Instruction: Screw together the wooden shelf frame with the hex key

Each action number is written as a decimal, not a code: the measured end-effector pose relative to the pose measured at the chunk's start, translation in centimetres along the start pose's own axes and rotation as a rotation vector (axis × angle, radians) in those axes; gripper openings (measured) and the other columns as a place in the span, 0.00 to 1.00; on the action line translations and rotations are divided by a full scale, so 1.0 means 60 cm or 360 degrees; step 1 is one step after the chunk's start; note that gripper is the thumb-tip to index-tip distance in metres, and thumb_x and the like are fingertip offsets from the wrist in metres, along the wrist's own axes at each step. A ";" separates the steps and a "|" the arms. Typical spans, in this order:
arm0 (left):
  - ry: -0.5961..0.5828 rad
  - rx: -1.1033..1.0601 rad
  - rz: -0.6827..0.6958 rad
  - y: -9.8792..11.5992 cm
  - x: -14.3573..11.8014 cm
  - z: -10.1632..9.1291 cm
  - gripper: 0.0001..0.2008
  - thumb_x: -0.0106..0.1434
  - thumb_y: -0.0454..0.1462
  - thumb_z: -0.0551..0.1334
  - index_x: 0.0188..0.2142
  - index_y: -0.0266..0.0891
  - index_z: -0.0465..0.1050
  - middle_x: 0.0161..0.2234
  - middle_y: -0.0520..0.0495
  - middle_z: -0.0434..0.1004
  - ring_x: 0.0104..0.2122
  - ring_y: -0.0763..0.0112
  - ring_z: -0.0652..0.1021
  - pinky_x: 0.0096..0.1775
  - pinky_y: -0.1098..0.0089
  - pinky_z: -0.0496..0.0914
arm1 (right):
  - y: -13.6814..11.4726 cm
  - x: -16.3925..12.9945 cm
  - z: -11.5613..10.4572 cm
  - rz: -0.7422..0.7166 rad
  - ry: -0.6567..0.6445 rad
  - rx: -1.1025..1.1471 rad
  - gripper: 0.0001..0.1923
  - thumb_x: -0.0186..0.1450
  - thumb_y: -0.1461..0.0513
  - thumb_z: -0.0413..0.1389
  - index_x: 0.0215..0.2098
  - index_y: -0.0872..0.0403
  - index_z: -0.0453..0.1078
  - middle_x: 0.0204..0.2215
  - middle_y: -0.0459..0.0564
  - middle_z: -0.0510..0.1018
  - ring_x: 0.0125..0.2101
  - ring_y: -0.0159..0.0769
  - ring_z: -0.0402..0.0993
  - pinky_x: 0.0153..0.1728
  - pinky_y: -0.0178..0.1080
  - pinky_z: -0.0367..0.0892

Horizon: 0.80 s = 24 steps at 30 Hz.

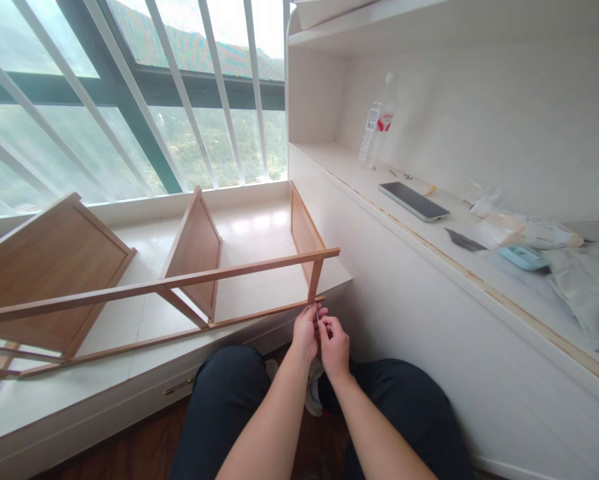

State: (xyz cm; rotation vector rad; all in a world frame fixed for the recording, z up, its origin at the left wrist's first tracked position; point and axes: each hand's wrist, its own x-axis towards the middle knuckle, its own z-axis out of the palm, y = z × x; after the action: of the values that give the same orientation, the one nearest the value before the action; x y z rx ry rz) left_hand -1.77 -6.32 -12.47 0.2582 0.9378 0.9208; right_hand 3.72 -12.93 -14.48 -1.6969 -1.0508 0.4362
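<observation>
A wooden shelf frame (249, 269) lies on its side along the white window ledge, with its flat panels standing across the long rails. At the right end of its lower rail, the curled fingers of my left hand (306, 332) close against the wood, just below a short crosspiece (314, 281). Right beside it, my right hand (334, 347) pinches a thin, light-coloured rod (318, 316) that points up toward the rail's end. The rod's exact kind is too small to make out. The fingertips of both hands nearly touch and partly hide the joint.
To the right, a white cabinet shelf (344, 160) carries a clear plastic bottle (374, 130), a phone (413, 201), small screws (408, 177), plastic bags (529, 230) and a light-blue object (523, 257). Window bars (219, 87) stand behind the ledge. A drawer handle (178, 387) sits below it, near my knees.
</observation>
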 end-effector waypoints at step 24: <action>0.0028 -0.0082 -0.0032 0.009 0.000 0.002 0.09 0.71 0.39 0.65 0.45 0.34 0.75 0.38 0.48 0.78 0.31 0.72 0.78 0.32 0.70 0.76 | 0.003 0.003 -0.004 -0.0178 0.0046 0.0023 0.16 0.71 0.53 0.51 0.45 0.52 0.76 0.41 0.54 0.85 0.39 0.41 0.82 0.43 0.39 0.74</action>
State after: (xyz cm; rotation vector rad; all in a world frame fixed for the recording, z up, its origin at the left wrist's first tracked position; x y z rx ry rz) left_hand -2.00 -5.96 -12.10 0.1969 0.9299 0.9286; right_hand 4.07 -12.93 -14.53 -1.6181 -1.1128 0.3453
